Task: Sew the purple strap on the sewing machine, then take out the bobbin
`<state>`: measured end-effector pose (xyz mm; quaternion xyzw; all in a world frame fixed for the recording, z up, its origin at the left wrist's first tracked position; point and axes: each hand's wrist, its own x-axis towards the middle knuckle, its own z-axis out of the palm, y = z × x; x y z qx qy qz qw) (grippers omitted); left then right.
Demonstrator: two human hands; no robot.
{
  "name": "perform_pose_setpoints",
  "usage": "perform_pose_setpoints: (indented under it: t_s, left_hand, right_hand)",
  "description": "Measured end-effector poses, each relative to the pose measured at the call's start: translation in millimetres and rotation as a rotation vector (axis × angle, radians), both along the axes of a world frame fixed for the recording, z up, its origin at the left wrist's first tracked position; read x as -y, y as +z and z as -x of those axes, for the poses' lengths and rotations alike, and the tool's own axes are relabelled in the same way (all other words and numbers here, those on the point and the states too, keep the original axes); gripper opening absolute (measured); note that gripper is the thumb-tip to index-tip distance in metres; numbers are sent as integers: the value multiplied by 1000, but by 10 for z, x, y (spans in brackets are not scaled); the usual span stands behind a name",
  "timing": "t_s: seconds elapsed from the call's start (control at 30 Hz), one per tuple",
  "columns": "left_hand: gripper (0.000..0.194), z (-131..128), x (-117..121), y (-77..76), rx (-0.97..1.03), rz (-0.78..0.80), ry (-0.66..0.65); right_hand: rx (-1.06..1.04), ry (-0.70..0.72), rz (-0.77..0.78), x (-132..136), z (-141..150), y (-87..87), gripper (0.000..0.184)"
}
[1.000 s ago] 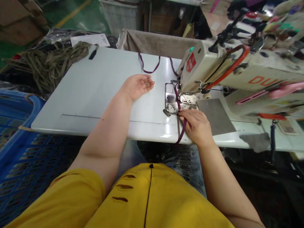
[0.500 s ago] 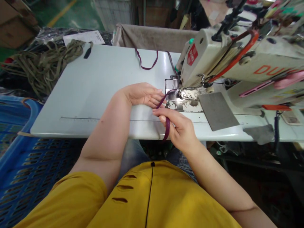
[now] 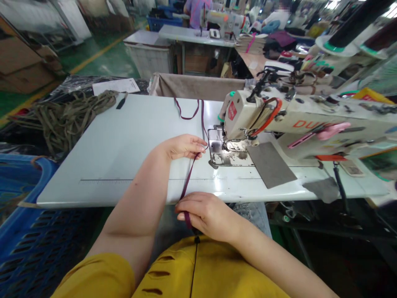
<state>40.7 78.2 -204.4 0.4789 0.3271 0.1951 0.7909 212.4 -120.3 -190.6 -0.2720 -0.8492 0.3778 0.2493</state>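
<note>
Purple tape (image 3: 187, 179) runs straight between the two grips, presumably drawn that way to keep it flat. Loosely closed, the left hand (image 3: 186, 147) has it at the fingertips; the right hand (image 3: 206, 213), nearer the body, is curled shut around it. Beyond the left grip, slack trails over the white table (image 3: 124, 136), probably for free feeding, beside the sewing machine (image 3: 240, 118) to its right.

A mustard-yellow, short-sleeved fabric top (image 3: 229, 269) clothes the torso — narrow horizontal slits (image 3: 159, 273) sit left of centre, and a thin dark line (image 3: 194, 269) runs down the middle from a small black tip (image 3: 197, 239). Below — faded blue-grey denim (image 3: 257, 212).
</note>
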Motion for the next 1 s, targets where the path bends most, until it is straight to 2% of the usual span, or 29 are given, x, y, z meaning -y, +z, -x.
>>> perform_pose_setpoints:
  t_s: [0.07,0.17,0.23,0.33,0.43,0.47,0.53,0.6,0.73,0.8,0.9,1.0]
  left_hand:
    - [56,-32,16,-6,-27,-23,15]
    - [55,-54,20,-44,-58,-40,34]
    - [52,-57,14,-72,-54,-34,29]
    - [45,-79,19,-83,-24,-17,31]
    - [41,-157,94,-54,34,9,70]
    - [41,-194,143,-41,58,16,95]
    - [41,-274,286,-18,103,29,169]
    - [42,-355,485,0,137,61,246]
    - [52,-514,992,31,194,184,347]
    - [48,-585,1258,37,210,229,360]
    - [39,-638,1600,30,224,208,314]
    - [36,-577,1834,27,156,35,143]
  right_hand:
    - [17,30,40,2,-54,33,16]
    - [12,91,91,14,-144,87,46]
    - [-1,72,96,26,-210,109,53]
    - [-23,-90,89,32,-323,112,40]
    - [-60,-324,70,8,-479,89,12]
    - [-71,-397,55,-5,-545,78,14]
    - [-84,-512,28,-35,-694,52,34]
    - [-98,-594,24,-63,-853,17,43]
    - [-126,-694,56,-116,-1116,-71,31]
    - [-123,-714,60,-142,-1200,-110,26]
    - [-98,-735,32,-183,-1291,-152,25]
    - [-75,-753,-16,-231,-1383,-196,26]
